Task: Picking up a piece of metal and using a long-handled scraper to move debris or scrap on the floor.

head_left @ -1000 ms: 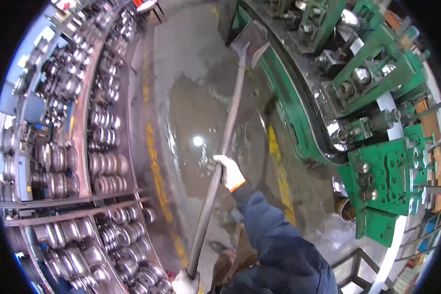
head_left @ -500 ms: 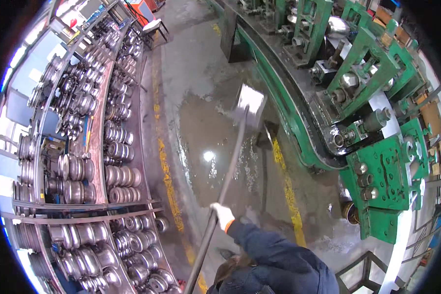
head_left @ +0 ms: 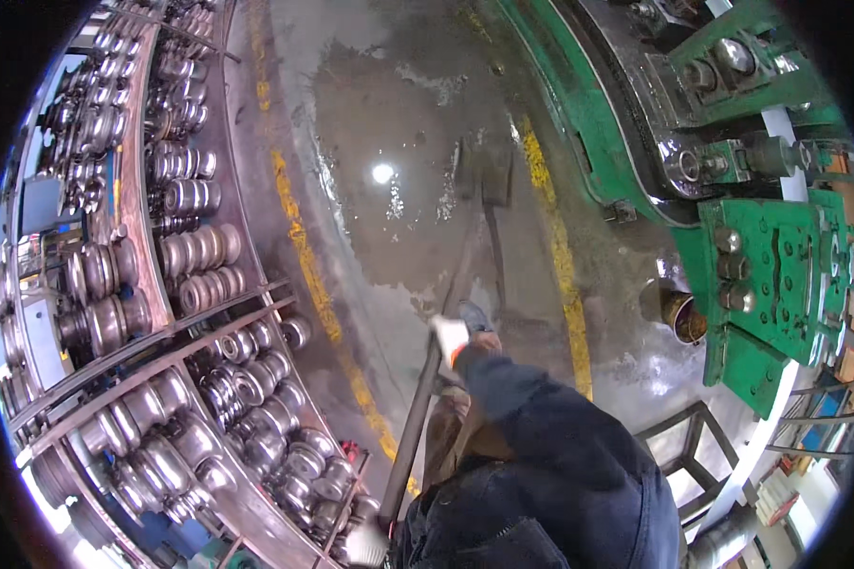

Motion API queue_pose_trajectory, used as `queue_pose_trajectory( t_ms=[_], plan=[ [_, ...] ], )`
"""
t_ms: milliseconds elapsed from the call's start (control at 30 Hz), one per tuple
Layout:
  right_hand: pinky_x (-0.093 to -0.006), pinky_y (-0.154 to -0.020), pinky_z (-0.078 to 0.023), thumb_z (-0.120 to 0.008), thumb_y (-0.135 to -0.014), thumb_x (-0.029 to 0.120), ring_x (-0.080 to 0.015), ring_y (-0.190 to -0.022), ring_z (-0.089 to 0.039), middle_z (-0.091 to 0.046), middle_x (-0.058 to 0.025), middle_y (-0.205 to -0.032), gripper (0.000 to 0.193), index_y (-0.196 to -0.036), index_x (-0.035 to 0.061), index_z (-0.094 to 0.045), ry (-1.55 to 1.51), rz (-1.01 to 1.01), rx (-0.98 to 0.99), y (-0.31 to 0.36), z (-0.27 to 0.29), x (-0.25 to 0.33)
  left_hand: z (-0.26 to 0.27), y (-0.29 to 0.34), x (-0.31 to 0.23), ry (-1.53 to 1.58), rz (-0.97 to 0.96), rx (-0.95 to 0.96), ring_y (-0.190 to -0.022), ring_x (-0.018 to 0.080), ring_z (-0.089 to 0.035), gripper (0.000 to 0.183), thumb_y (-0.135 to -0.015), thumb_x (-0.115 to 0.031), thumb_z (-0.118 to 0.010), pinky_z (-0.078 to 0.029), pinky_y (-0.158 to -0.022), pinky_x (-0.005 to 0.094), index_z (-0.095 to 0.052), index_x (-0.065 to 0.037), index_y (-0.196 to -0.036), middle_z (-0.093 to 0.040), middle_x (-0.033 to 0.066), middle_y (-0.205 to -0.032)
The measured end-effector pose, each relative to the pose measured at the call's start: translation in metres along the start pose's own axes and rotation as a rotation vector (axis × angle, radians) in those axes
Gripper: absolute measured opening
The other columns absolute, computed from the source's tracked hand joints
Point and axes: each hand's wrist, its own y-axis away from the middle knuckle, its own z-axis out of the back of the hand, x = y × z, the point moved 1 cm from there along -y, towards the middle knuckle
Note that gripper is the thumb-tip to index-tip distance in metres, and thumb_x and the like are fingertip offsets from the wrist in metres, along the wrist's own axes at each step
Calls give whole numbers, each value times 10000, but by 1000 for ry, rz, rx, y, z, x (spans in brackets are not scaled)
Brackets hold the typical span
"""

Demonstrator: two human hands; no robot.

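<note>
I hold a long-handled shovel that slants from the lower edge up across the view. Its dark handle [head_left: 410, 441] runs past my front, and the flat blade [head_left: 485, 176], blurred, is over the wet floor ahead. My right hand [head_left: 450, 338], in a white glove with an orange cuff edge, is closed around the middle of the handle. Down at the lower edge, my left hand [head_left: 366, 544], also white-gloved, is closed at the handle's upper end; its fingers show only in part.
Racks [head_left: 192, 358] of shiny metal rollers line the left side. On the right stands a green roll-forming machine [head_left: 764, 284], with a round metal can [head_left: 683, 318] by its base. A dark metal frame [head_left: 693, 441] is at lower right. A puddle [head_left: 389, 223] lies between yellow floor lines.
The shovel blade, bright and shiny before, now looks dark and lower against the floor. My view has tilted and shifted, bringing my left hand into sight.
</note>
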Motion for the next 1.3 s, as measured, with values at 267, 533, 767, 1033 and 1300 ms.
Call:
queue_pose_trajectory(
  t_ms=[267, 533, 767, 1033, 1300],
  plan=[
    [-386, -745, -534, -596, -901, 183, -306, -816, -668, -693, -185, -907, 205, -1008, 30, -683, -551, 112, -100, -215, 144, 81, 91, -112, -201, 292, -364, -349, -635, 390, -684, 402, -767, -411, -737, -558, -627, 483, -595, -38, -815, -667, 186, -657],
    [-344, -581, -500, -632, -922, 237, -164, -658, -545, -547, -9, -763, 234, -1110, 118, -561, -1634, 290, 276, -125, 238, 244, 116, -73, -157, 269, -442, -692, -639, 371, -670, 417, -730, -382, -790, -540, -623, 469, -569, -46, -838, -650, 155, -672],
    [-381, -579, -495, -652, -892, 280, -198, -642, -593, -589, -45, -750, 215, -973, 83, -622, -1411, 108, 96, -94, 220, 258, 163, 11, -128, 368, -427, -622, -691, 376, -681, 358, -747, -335, -769, -552, -669, 465, -598, -52, -884, -666, 169, -716],
    [-412, -633, -520, -623, -882, 220, -255, -649, -601, -611, -116, -746, 187, -854, 35, -627, -1199, -465, 199, 10, -65, 83, 22, 50, 60, 149, -77, -387, -719, 370, -691, 402, -762, -439, -744, -552, -649, 467, -631, -94, -934, -683, 182, -744],
    [-454, -654, -552, -626, -908, 189, -269, -709, -654, -633, -107, -792, 154, -926, 43, -580, -972, -1076, 686, 232, -236, 75, 12, 175, 203, 101, 172, 107, -834, 350, -690, 448, -777, -463, -714, -537, -733, 487, -660, -117, -1055, -704, 161, -887]
  ],
)
